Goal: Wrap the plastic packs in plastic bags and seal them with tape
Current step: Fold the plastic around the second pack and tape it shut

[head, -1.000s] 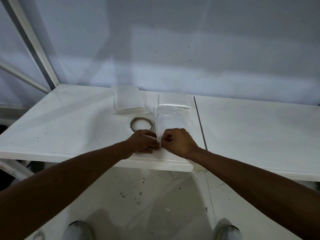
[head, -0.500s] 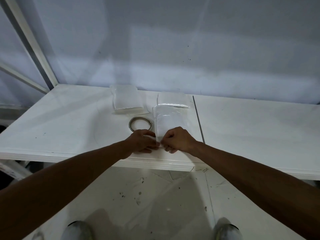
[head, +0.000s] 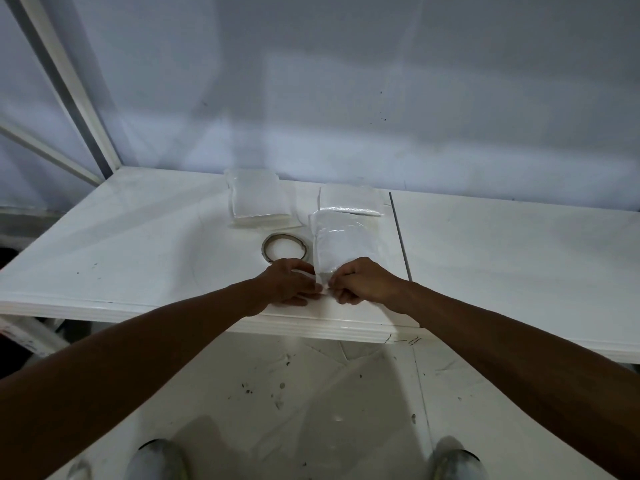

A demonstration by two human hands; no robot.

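Together, the left hand (head: 287,284) and right hand (head: 363,280) pinch the near end of a clear, white-filled plastic bag (head: 341,244) on the white table (head: 138,258), beside a thin tape ring (head: 285,247).

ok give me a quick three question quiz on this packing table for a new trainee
1. True or false: the tape roll lies to the left of the bagged pack.
2. Of the left hand and the right hand, which holds the bagged pack's near end? A) left only B) right only C) both
3. Fill in: the number of piles of packs at the back of the table is ___.

Key: 1 true. 2 C. 3 two, the left pile and the right pile.
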